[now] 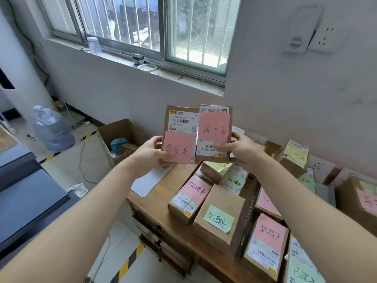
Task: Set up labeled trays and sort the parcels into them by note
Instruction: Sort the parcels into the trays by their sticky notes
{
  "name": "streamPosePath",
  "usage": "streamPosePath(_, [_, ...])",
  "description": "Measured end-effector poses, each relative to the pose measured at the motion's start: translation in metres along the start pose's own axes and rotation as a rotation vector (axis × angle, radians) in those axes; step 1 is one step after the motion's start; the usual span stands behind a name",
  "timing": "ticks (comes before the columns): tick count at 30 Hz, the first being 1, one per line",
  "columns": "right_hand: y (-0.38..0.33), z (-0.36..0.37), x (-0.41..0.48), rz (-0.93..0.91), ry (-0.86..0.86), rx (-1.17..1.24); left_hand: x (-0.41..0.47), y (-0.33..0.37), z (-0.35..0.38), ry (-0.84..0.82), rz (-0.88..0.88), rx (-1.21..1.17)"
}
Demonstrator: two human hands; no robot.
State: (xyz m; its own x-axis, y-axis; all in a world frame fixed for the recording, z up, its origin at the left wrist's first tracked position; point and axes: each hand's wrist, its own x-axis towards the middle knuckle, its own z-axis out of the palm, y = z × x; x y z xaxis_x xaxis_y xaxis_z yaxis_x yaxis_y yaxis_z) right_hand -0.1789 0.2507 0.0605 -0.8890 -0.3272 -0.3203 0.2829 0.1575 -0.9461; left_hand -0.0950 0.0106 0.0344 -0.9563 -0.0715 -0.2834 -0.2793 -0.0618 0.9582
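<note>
I hold two brown parcels side by side at chest height above the wooden table (pixel 161 193). My left hand (pixel 150 154) grips the left parcel (pixel 180 123) by its lower left edge; a pink handwritten note (pixel 178 149) covers its lower half. My right hand (pixel 242 148) grips the right parcel (pixel 214 152) by its right edge; its pink note (pixel 214 126) is upside down. Below them, several more parcels lie on the table, among them one with a pink note (pixel 189 198), one with a green note (pixel 219 218) and another with a pink note (pixel 265 242).
A white sheet (pixel 149 180) lies on the table's left end. An open cardboard box (pixel 120 137) and a large water bottle (pixel 52 129) stand on the floor to the left. More noted parcels crowd the right side against the wall. A dark cabinet (pixel 26 199) is at far left.
</note>
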Motion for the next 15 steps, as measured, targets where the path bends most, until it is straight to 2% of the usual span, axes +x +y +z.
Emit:
streamPosePath(6, [0.008,0.019,0.031,0.06,0.03,-0.024,0.036,-0.012,-0.029,-0.036,-0.047,-0.045])
streamPosePath(11, [0.018,0.051,0.06,0.14,0.14,-0.037,0.071,-0.015,-0.076,-0.094,-0.107,-0.021])
streamPosePath(15, [0.026,0.086,0.084,0.288,0.236,-0.068,0.096,-0.009,-0.12,-0.122,-0.115,0.032])
